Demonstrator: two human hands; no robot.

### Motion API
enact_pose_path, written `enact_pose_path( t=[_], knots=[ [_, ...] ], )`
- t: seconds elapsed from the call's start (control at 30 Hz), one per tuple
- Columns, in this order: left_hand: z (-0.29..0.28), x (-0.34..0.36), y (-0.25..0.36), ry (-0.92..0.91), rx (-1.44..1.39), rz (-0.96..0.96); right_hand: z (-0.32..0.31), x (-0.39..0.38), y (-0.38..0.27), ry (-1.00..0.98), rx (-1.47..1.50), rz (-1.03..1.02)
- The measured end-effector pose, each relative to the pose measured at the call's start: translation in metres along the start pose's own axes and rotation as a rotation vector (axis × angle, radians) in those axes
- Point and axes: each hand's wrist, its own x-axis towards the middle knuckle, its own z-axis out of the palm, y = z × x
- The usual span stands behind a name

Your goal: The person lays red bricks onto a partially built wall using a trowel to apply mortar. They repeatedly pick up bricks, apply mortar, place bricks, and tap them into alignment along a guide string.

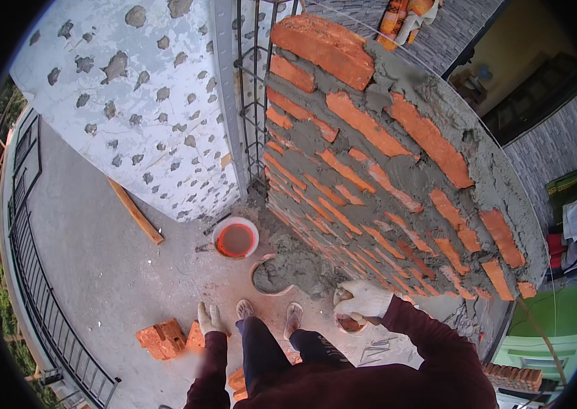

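My left hand [211, 319], in a pale work glove, hangs with its fingers apart above the floor. Close by lie orange bricks [160, 339], and another brick [195, 335] is partly behind my wrist. My right hand [363, 300], also gloved, is curled closed beside the foot of the brick wall [431, 140]; what it holds, if anything, I cannot make out. Below it a small round container [350, 323] is partly covered by the hand. Grey wet mortar [292, 267] is heaped in and around a shallow tub [256, 281] between my feet and the wall.
A white bucket [235, 237] of reddish liquid stands beyond my feet. Steel rebar [254, 102] rises along the wall's end, next to a pitted white wall [145, 109]. A wooden plank [135, 211] lies on the floor. A black railing [50, 286] edges the left side.
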Motion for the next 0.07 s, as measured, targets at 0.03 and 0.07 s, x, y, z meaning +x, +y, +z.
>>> enact_pose_path(
  t=[0.03,0.07],
  knots=[
    [-0.011,0.04,0.03,0.103,-0.068,0.116,-0.019,-0.027,-0.022,0.038,-0.007,-0.056],
    [-0.031,0.068,0.062,0.219,-0.138,0.198,-0.037,-0.046,-0.046,0.091,-0.049,-0.147]
  ],
)
